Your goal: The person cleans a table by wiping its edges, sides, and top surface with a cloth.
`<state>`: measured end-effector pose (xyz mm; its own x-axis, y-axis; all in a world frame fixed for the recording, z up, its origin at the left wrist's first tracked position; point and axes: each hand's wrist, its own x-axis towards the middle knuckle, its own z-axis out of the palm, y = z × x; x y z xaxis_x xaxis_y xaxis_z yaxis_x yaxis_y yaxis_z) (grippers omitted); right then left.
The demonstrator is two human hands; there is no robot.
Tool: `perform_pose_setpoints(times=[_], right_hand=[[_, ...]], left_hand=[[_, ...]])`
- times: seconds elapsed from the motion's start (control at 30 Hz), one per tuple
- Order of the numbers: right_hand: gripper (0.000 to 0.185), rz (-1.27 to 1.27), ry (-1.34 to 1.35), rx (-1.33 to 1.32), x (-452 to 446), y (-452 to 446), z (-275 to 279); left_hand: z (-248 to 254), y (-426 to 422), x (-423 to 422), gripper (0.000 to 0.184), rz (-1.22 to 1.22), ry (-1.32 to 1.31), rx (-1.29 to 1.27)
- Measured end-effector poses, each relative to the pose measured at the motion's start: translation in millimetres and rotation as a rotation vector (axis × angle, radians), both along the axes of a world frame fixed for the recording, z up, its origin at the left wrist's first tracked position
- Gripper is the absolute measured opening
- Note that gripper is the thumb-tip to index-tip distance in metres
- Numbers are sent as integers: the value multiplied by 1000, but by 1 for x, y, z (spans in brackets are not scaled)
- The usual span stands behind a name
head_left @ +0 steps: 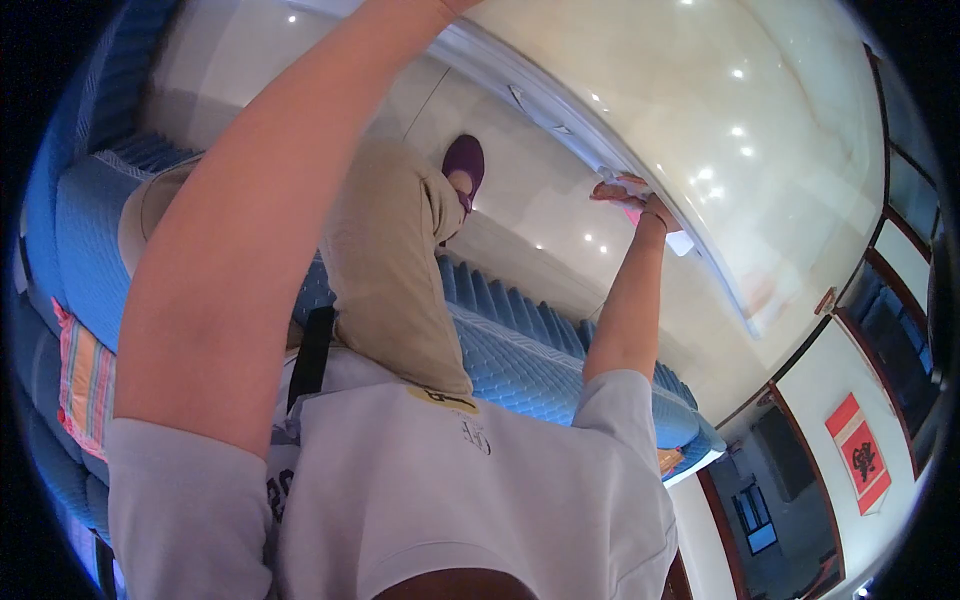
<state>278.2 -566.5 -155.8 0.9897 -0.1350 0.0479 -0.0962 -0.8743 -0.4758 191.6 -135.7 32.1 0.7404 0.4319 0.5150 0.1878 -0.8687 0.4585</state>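
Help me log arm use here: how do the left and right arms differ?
The left arm looms large, close to the camera; the right arm looks smaller, farther off.
The left arm leaves view at the top, around the wrist; the right arm shows its hand by the glossy tabletop.
Both are bare beyond white sleeves.

A blue quilted sofa [510, 350] with a pleated skirt stands on a pale tiled floor [540, 190], a striped cloth [85, 378] with pink edging at its far left. At right, a red scroll [858, 455] with black writing hangs on a white wall [805, 390] beside a brown-framed doorway [780, 480].
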Motion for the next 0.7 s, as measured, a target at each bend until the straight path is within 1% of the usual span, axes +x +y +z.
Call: perform_pose_setpoints(times=[0.17,0.23,0.43,0.6,0.7], right_hand=[[54,-133,6,154,-2,7,-7],[55,-158,21,198,-1,12,-9],[57,-198,19,314,-19,31,-14],[59,-121,-3,500,-42,72,-16],[60,-13,-10,736,-50,114,-24]], left_hand=[[-1,0,2,19,3,10,-15],[0,0,2,20,-3,55,-53],[1,-1,0,19,-40,11,-170],[-1,0,-1,18,-51,-18,-174],[-2,0,1,18,-53,-42,-160]])
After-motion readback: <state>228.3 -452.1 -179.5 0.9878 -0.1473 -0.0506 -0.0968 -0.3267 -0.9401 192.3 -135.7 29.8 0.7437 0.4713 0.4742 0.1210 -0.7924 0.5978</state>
